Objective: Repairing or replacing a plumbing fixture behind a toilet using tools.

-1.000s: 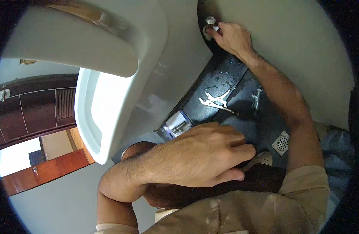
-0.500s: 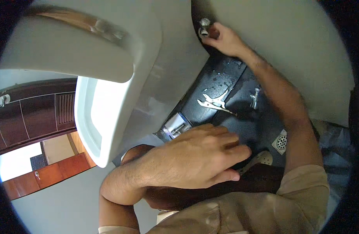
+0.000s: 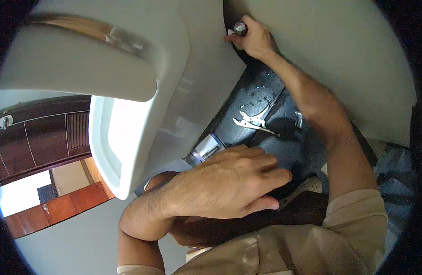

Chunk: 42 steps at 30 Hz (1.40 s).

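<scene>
Curled around the metal valve (image 3: 239, 28), the right hand (image 3: 258, 42) meets probably stiff, slick metal, best gripped at the body; the left hand (image 3: 240, 185) hangs loose, thumb apart.

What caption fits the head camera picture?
Right hand around a metal fitting, silver pliers lying on the dark floor.

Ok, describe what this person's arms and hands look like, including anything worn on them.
The left hand and right hand are bare: no gloves, rings or watch can be seen. Both sleeves are short and tan; the right sleeve has a hem band, while only the lower end of the left sleeve shows.
</scene>
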### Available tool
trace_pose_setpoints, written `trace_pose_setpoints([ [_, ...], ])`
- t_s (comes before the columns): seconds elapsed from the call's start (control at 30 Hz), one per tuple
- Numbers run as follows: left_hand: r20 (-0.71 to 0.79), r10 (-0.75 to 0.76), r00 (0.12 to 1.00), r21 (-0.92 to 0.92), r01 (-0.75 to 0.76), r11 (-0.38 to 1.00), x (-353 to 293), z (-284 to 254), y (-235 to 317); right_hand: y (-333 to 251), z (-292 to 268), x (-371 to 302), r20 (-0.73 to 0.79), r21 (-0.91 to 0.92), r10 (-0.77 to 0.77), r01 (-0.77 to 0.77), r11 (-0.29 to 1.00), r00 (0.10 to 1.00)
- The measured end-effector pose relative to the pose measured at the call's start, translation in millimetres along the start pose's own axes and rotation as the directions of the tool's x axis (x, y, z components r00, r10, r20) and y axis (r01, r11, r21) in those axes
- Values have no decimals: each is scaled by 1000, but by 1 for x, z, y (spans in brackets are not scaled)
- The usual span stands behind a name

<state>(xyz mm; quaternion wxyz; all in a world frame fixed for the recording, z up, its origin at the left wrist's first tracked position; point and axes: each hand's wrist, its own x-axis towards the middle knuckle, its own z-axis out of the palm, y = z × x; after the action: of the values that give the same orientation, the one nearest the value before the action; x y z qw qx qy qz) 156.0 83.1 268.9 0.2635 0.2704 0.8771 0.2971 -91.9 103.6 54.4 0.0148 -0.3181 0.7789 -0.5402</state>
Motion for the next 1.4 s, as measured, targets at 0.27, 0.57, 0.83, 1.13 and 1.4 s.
trace_pose_setpoints([
  [0.27, 4, -21, 1000, -6, 21, 1000, 1, -2, 0, -7, -9, -9, -87, 1, -91, 91, 996, 992],
  [0.57, -31, -29, 999, -6, 29, 1000, 3, 4, -8, -15, -7, -5, -119, -188, -74, 50, 981, 990],
  [0.83, -226, -424, 877, -355, 332, 874, 19, -9, -37, -3, 6, 7, -132, -63, -56, 47, 997, 990],
  [1.13, -222, -317, 922, -354, 226, 908, 24, 1, -35, 6, -26, 22, 417, 245, -140, 37, 969, 898],
  [1.4, -193, -341, 920, -285, 280, 917, 18, 0, -40, 3, 13, -7, -119, -137, -182, 166, 977, 976],
])
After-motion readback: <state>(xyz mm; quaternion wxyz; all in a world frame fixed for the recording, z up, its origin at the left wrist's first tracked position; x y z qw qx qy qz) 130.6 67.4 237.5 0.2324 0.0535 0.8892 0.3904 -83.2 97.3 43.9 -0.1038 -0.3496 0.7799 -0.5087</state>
